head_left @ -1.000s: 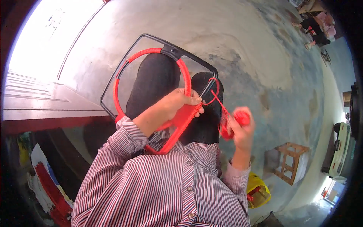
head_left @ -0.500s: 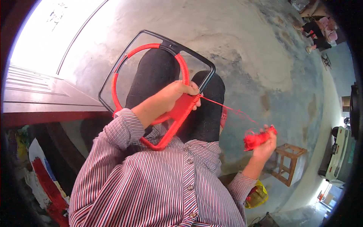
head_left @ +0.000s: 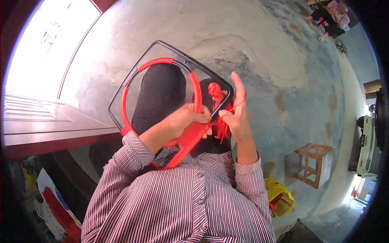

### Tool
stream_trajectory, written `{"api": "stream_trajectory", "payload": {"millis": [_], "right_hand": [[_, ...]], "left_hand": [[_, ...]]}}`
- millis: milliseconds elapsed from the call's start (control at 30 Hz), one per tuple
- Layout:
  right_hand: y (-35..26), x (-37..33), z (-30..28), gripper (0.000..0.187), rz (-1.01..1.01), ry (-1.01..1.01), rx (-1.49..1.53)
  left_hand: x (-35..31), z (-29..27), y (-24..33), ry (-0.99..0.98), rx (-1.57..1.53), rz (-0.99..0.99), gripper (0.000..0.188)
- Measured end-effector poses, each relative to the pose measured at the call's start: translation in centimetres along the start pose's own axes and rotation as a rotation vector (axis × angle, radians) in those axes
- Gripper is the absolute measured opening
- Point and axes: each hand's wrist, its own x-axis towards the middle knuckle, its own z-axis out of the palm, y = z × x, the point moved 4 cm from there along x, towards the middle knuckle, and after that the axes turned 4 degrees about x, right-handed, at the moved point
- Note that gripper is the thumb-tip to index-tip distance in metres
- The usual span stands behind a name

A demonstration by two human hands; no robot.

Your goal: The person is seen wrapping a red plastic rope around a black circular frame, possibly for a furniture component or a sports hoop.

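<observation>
A black wire frame [head_left: 204,67] with a ring inside it rests across my thighs. Red cord is wrapped tightly round much of the ring [head_left: 196,90] and along the frame's lower right side. My left hand [head_left: 183,121] grips the frame where ring and right side meet, by a red panel [head_left: 192,135]. At the frame's right corner my right hand [head_left: 239,117] holds a loose bundle of red cord [head_left: 221,126], partly behind the black bar. One finger of that hand points up with a strand across it; the other fingers are partly hidden.
A yellow bag [head_left: 279,194] with red material inside stands right of my right sleeve. Beyond it is a wooden stool [head_left: 314,165] on the concrete floor. A panelled door [head_left: 44,117] is at the left. Another person [head_left: 333,20] sits far off at upper right.
My right hand has come in from the far right to the frame's corner, bringing the cord bundle. The long taut strand has shortened. My left hand keeps its hold; the frame sits slightly lower in view.
</observation>
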Motion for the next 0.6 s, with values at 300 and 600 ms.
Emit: {"api": "stream_trajectory", "payload": {"millis": [300,600], "right_hand": [[0.3,0.2,-4.3,0.031,-0.180,0.049,-0.219],[3.3,-9.0,-20.6,0.028,0.494,-0.067,0.182]], "left_hand": [[1.2,-0.4,0.0,0.032,0.068,-0.006,0.009],[3.1,-0.5,0.6,0.131,-0.014,0.062,0.012]]}}
